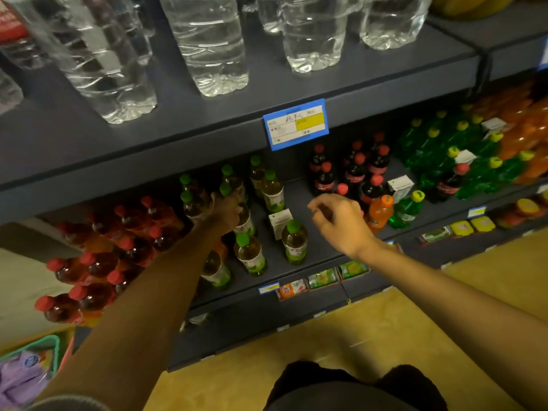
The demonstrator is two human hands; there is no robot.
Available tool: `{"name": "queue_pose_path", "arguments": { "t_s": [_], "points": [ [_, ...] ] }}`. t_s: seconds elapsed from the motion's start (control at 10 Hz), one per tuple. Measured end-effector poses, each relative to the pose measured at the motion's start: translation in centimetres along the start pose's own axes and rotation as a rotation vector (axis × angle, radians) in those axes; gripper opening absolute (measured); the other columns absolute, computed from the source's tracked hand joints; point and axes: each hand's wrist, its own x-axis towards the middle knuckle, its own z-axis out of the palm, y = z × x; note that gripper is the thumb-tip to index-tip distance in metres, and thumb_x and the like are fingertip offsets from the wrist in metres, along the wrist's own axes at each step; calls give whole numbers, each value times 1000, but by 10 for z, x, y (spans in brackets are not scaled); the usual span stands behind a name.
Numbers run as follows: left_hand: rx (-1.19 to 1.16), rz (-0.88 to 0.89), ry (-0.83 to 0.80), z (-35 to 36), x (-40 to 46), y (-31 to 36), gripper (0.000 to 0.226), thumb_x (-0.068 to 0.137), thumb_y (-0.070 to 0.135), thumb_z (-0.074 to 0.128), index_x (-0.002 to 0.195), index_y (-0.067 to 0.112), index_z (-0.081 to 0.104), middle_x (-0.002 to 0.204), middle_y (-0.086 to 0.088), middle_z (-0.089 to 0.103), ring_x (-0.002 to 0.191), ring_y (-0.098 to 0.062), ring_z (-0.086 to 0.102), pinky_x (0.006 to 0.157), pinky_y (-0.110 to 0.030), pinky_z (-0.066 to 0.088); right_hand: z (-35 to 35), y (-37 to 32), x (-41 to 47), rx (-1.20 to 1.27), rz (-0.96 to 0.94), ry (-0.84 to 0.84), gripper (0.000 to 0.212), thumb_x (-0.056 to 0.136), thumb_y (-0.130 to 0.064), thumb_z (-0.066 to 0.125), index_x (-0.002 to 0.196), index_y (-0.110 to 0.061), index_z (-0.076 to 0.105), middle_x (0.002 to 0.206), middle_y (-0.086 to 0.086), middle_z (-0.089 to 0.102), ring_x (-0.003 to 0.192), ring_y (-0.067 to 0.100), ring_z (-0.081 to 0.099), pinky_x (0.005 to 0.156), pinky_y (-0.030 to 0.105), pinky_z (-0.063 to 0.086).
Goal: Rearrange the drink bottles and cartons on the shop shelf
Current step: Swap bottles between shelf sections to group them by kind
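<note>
Left hand [226,207] grips a tea bottle [234,185].
Lift it straight up, clear of touching neighbours; right hand [341,221], loosely curled and empty, could take the carton [280,222] beside it.

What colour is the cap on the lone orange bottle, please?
Orange, matching the drink; the orange bottle shows in the head view.

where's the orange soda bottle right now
In the head view, the orange soda bottle stands right of centre on the middle shelf, just right of the right hand, with a green soda bottle on its other side.
</note>
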Motion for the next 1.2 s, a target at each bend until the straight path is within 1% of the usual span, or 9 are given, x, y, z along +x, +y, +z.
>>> {"name": "queue_pose_path", "arguments": {
  "t_s": [0.1, 0.2, 0.3, 0.4, 0.6, 0.8, 0.9, 1.1, 1.2],
  "points": [
    [-109, -31, 11, 43, 59, -22, 42, 85, 22, 55, 127, 25, 51, 122, -9, 51, 123, -39, 45, 102, -46, 41, -5, 2, -3, 13, 12, 5, 16, 89, -7, 57, 102, -9, 67, 96, 7, 64, 83, 13, 56, 70, 8, 36],
    [-84, -109, -25, 70, 91, -33, 44, 76, 26, 61, 119, 32, 54, 127, -11, 51, 115, -34, 52, 97, -46, 46, -7, 4, -4, 30, 19, 6, 17, 89, -8, 57, 103, -10, 66, 96, 4, 62, 82, 10, 55, 69, 5, 37],
    [-95, -134, -44, 95, 111, -41, 39, 76, 31, 60, 115, 33, 56, 118, -5, 57, 107, -28, 57, 90, -41, 50, -8, 8, -7, 35, 34, 8, 18, 89, -8, 57, 104, -11, 66, 98, 3, 62, 85, 10, 56, 72, 9, 40],
    [-111, -127, -52, 143, 155, -66, 38, 69, 41, 54, 107, 45, 52, 110, 4, 59, 101, -22, 60, 83, -35, 52, -10, 11, -10, 33, 34, 0, 18, 89, -8, 57, 104, -11, 66, 98, 2, 62, 86, 8, 55, 72, 1, 37],
    [-107, -137, -52, 103, 99, -25, 34, 79, 27, 61, 112, 29, 59, 112, -3, 60, 101, -23, 59, 84, -34, 50, -17, 18, -17, 1, 52, -1, 17, 88, -9, 58, 103, -13, 67, 96, 0, 61, 84, 7, 54, 70, 4, 35],
    [-133, -85, -29, 66, 53, -4, 32, 84, 21, 59, 116, 21, 61, 121, -12, 57, 110, -30, 55, 92, -39, 48, -25, 20, -20, -28, 48, 12, 15, 88, -9, 59, 100, -12, 68, 94, 1, 62, 81, 7, 54, 69, 6, 33],
    [-150, -85, -8, 52, 35, 4, 33, 86, 18, 58, 120, 18, 60, 126, -16, 53, 115, -33, 51, 96, -40, 45, -25, 21, -20, -43, 47, 8, 15, 88, -8, 59, 100, -12, 68, 95, 2, 64, 84, 10, 57, 73, 14, 37],
    [-134, -118, 11, 45, 25, 8, 37, 93, 18, 53, 130, 14, 53, 137, -22, 39, 124, -39, 42, 104, -46, 40, -19, 17, -21, -44, 33, 17, 16, 86, -4, 60, 98, -9, 69, 95, 5, 66, 82, 9, 57, 70, 11, 34],
    [-138, -118, 16, 43, 23, 9, 41, 93, 20, 56, 133, 16, 50, 138, -23, 38, 126, -40, 40, 104, -48, 39, -16, 15, -22, -48, 32, 1, 16, 86, -4, 60, 99, -7, 69, 95, 4, 66, 82, 9, 56, 69, 9, 34]
  ]
}}
